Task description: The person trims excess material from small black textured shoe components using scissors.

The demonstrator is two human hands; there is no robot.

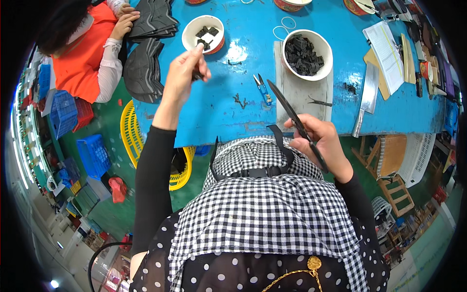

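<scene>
My left hand (187,70) is raised at the near rim of a white-lined bowl (218,29) with a few small black scraps inside. Its fingers are curled together; something dark shows at them, too small to make out. In my right hand (321,138), over the table's near edge, a long, slightly curved black piece (297,124) is gripped between fingers and thumb, seen nearly edge-on. A pair of blue-handled thread snips (262,89) lies between the hands. Beyond the right hand, a larger bowl (327,53) full of black scraps (302,56) stands on a grey board (301,92).
Stacked black shaped pieces (144,70) lie at the table's left, beside a co-worker in an orange top (80,63). A cleaver (367,92) and papers (384,51) lie to the right. A yellow basket (129,129) stands below the left edge of the blue table (209,112).
</scene>
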